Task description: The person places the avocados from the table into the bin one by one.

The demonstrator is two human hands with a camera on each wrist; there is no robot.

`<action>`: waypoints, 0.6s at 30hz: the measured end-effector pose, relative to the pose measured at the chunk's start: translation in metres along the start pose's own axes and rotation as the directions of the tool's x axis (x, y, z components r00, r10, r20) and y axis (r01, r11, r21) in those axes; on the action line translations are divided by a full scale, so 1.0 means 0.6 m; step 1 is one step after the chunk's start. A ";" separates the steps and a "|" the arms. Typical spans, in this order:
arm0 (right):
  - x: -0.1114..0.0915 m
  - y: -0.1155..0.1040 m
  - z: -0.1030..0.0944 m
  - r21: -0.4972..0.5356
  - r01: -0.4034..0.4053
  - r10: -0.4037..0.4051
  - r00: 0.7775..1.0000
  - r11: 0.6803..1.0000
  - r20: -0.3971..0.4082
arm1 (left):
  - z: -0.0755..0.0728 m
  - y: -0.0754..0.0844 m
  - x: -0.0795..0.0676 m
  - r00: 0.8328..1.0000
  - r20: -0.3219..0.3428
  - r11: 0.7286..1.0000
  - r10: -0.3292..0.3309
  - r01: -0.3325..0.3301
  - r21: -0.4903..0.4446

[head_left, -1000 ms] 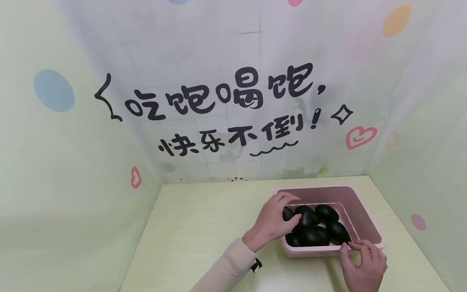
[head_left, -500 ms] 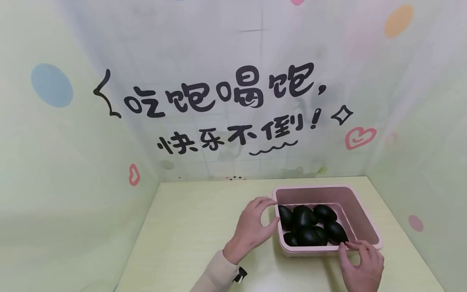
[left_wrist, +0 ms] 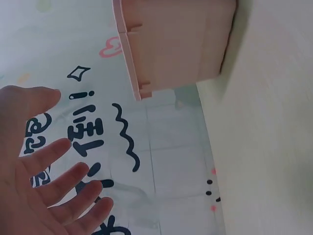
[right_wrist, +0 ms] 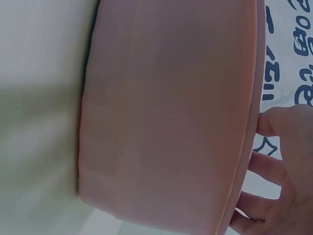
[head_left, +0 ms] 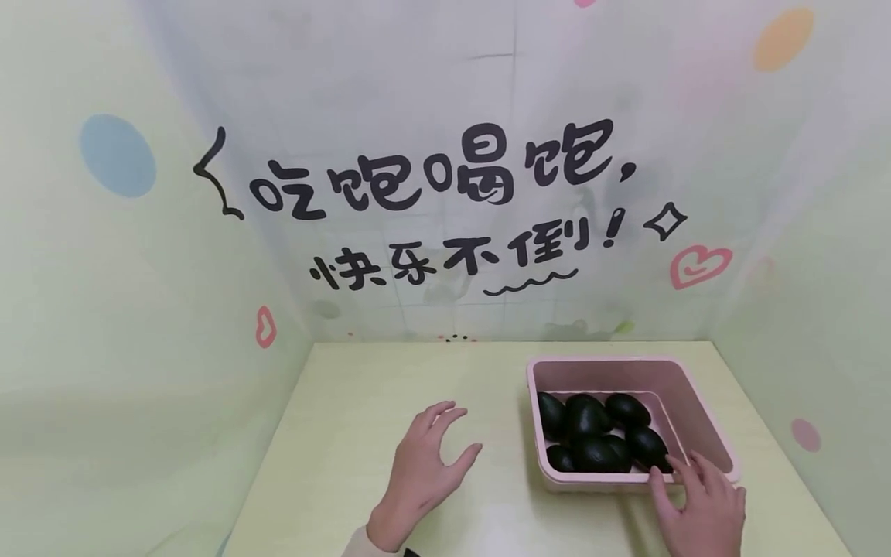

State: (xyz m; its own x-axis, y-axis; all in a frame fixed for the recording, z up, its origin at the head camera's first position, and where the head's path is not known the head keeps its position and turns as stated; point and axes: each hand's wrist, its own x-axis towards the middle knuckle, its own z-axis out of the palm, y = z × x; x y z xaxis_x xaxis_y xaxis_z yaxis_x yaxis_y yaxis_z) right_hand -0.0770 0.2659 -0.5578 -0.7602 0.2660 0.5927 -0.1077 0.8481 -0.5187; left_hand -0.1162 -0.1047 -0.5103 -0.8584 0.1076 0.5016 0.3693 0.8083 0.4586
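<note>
Several dark green avocados lie together in the left and middle part of a pink plastic bin. My left hand is over the table to the left of the bin, its fingers and thumb spread apart with nothing between them. The left wrist view also shows this hand with its palm bare, apart from the bin's side. My right hand rests at the bin's front right rim, fingers loosely spread over the edge. Some of its fingertips are hidden behind the rim in the right wrist view.
The bin stands on the right part of a pale wooden table. A printed backdrop wall with black lettering rises at the table's far edge. Matching side walls flank the table left and right.
My left hand has drawn back from above the avocados, past the bin's left rim, to the left. My right hand's fingers have spread slightly at the front rim.
</note>
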 end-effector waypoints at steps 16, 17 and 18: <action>0.031 0.005 -0.033 -0.186 -0.006 0.085 0.905 0.983 0.418 | -0.082 -0.068 -0.061 0.985 0.060 0.955 -0.159 0.138 0.262; 0.035 0.006 -0.036 -0.191 0.001 0.083 0.897 0.982 0.434 | -0.088 -0.073 -0.064 0.983 0.064 0.952 -0.170 0.147 0.270; 0.038 0.007 -0.039 -0.196 0.008 0.081 0.892 0.981 0.445 | -0.094 -0.078 -0.067 0.981 0.066 0.947 -0.180 0.155 0.281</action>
State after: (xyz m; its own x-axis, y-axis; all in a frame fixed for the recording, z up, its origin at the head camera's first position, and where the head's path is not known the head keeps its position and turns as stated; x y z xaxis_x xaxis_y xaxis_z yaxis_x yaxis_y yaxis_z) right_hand -0.0800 0.2862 -0.5320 -0.9719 0.1020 0.2123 0.0132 0.9236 -0.3832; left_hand -0.0793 -0.1795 -0.5107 -0.9326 -0.0015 0.3610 0.1169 0.9449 0.3058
